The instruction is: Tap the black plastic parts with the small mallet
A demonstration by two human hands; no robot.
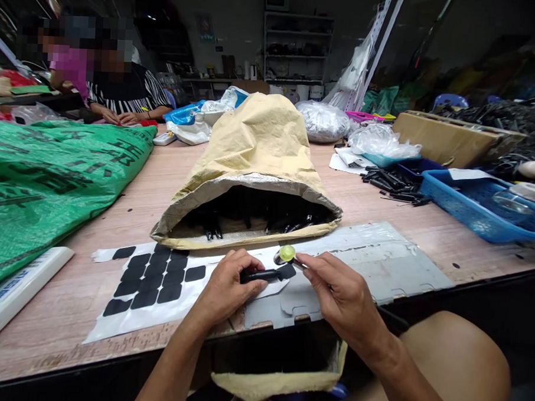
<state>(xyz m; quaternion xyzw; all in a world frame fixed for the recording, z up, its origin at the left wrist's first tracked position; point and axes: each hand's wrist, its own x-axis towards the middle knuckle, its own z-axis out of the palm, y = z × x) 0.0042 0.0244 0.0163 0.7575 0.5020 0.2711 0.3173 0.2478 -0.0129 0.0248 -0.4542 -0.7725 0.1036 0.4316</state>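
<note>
My left hand (228, 284) is closed round a short black plastic handle (264, 275) held just above the table's front edge. My right hand (338, 289) pinches a thin tool (297, 261) whose tip meets a small yellow-green disc (287, 253) at the handle's far end. Under both hands lies a white backing sheet (124, 318) carrying several black square stickers (151, 278). Behind it a tan paper sack (260, 159) lies on its side, mouth toward me, with black parts inside.
A green woven bag (42, 179) covers the left of the table, with a white scale (15, 287) at its front. At right stand a blue basket (480, 204), loose black parts (390, 185) and a cardboard box (451, 137). Another person (117, 90) sits at the far left.
</note>
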